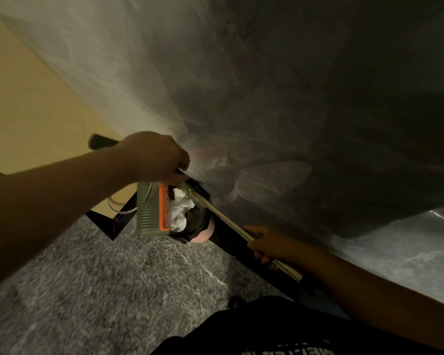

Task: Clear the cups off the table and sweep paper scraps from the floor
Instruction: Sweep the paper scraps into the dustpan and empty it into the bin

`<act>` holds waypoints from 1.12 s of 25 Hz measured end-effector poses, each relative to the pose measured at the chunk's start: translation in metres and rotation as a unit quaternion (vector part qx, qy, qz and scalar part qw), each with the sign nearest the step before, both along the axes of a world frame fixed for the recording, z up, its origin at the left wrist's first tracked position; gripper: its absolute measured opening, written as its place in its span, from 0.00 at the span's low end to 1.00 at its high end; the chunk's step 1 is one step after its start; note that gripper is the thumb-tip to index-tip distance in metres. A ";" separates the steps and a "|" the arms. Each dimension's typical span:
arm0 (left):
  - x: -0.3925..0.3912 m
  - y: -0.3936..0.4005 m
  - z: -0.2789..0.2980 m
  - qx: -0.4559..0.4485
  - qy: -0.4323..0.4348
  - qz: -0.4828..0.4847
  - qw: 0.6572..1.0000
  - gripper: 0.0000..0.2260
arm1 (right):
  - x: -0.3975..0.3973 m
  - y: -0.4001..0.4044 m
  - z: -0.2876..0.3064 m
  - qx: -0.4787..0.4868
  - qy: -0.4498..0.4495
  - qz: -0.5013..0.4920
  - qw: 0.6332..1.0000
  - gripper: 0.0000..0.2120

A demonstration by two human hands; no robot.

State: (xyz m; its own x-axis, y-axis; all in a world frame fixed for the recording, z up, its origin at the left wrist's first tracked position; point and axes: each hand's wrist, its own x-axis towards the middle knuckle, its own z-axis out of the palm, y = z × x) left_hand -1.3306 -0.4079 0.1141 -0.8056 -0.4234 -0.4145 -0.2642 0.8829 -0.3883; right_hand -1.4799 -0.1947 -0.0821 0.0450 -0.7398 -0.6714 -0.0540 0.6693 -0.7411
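My left hand [154, 157] grips the top edge of a pale green dustpan [148, 211] with an orange comb strip, tilted over a pink waste bin [203, 235] lined with a black bag. Crumpled white paper scraps [180, 211] lie in the bin's mouth beside the pan. A long pale metal handle [231, 224] runs from the pan down to the right, and my right hand [267, 244] is curled round it. No cup is in view.
A grey marble tabletop [292, 98] fills the upper right and overhangs the bin. Its black frame [108, 224] stands just left of the bin. Speckled grey floor [113, 278] lies below, a beige surface [36, 111] at left.
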 end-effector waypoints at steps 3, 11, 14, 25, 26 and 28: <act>-0.009 -0.008 0.022 -0.026 0.007 -0.022 0.999 0.18 | 0.000 -0.007 0.002 -0.002 0.002 0.005 1.000 0.25; -0.011 0.002 0.016 0.009 -0.012 0.004 1.000 0.16 | -0.002 -0.008 -0.003 -0.014 -0.003 -0.008 1.000 0.23; -0.018 0.005 0.023 -0.003 0.013 -0.021 1.000 0.16 | 0.001 -0.008 -0.008 -0.012 0.001 -0.004 1.000 0.23; -0.034 0.027 0.002 0.002 -0.038 -0.054 0.998 0.16 | 0.007 -0.007 -0.020 -0.014 -0.009 -0.004 1.000 0.22; -0.031 0.029 0.000 0.006 -0.048 -0.055 0.997 0.16 | 0.006 -0.006 -0.019 -0.014 -0.010 -0.005 1.000 0.23; -0.030 0.022 0.004 -0.002 -0.037 -0.047 0.998 0.17 | 0.003 -0.005 -0.019 -0.023 -0.006 -0.006 1.000 0.23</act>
